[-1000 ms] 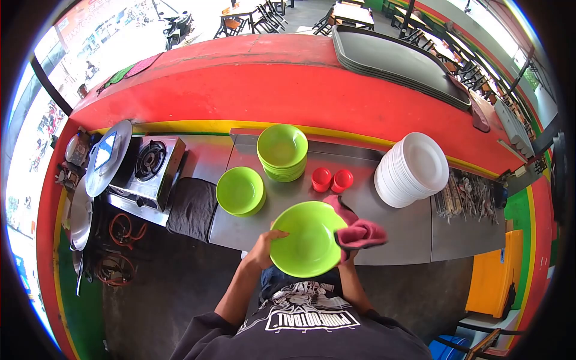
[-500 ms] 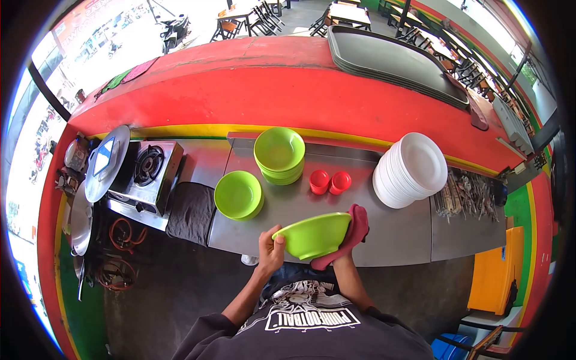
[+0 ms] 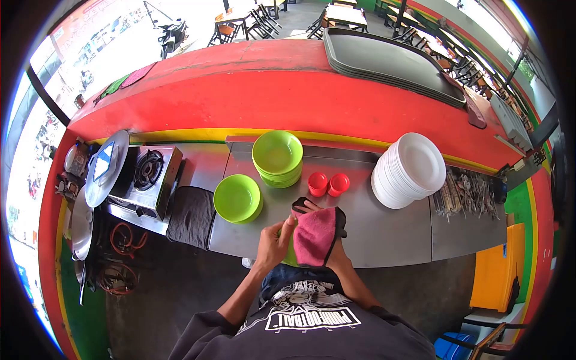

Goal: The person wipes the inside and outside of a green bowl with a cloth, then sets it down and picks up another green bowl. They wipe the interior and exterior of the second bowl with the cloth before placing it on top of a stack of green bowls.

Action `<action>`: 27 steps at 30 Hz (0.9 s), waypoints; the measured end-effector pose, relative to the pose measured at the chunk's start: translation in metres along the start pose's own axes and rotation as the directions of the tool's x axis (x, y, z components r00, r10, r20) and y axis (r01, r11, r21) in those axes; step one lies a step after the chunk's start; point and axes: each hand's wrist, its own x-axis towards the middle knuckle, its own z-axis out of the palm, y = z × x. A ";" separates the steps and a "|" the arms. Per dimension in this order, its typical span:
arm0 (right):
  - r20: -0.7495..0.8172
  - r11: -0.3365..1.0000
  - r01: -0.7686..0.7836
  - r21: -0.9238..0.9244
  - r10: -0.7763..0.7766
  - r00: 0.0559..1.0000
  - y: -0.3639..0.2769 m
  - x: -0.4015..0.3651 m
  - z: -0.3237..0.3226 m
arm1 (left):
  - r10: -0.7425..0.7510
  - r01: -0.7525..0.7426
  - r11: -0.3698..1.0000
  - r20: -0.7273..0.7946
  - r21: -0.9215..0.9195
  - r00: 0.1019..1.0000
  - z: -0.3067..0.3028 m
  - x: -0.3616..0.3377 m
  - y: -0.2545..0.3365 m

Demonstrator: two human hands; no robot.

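Observation:
My left hand (image 3: 276,243) grips the rim of a green bowl (image 3: 290,256) in front of my shirt, at the near edge of the steel counter. A pink cloth with dark edging (image 3: 316,237) hides most of that bowl. My right hand (image 3: 338,255) is behind the cloth and holds it against the bowl; the wrist and a few fingertips show. Beyond them stand a tall stack of green bowls (image 3: 277,157) and a lower stack of green bowls (image 3: 237,199). Two red cups (image 3: 327,185) sit to the right of the tall stack.
White plates (image 3: 414,171) are stacked at the right, beside a pile of cutlery (image 3: 467,195). A gas stove (image 3: 147,174) and a dark folded cloth (image 3: 191,216) lie to the left. Grey trays (image 3: 390,66) rest on the red wall (image 3: 216,99) behind the counter.
The bowl has turned and come closer to my body, so less of it shows. My right hand has brought the cloth up and leftward across it, near my left hand.

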 end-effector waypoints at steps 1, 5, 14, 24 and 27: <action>-0.020 1.000 -0.015 0.020 0.015 1.000 0.001 -0.001 -0.001 | -0.053 0.053 0.998 0.004 -0.023 0.999 -0.003 0.000 -0.004; -0.123 0.986 -0.023 0.165 0.043 0.991 0.026 -0.011 0.005 | -0.232 0.210 0.921 -0.031 -0.328 0.972 -0.014 0.000 -0.013; -0.048 0.948 -0.147 -0.282 0.140 0.989 0.060 -0.055 0.045 | -0.441 0.208 0.608 -0.108 -0.766 0.891 -0.013 0.005 -0.004; 0.298 0.989 0.136 -0.052 -0.114 0.948 0.009 -0.010 0.003 | -0.184 0.183 0.982 -0.017 -0.043 0.983 -0.018 0.005 -0.014; 0.457 0.952 0.216 -0.216 -0.098 0.884 -0.003 -0.002 -0.004 | -0.155 0.156 0.981 0.017 -0.116 0.988 -0.015 0.003 -0.012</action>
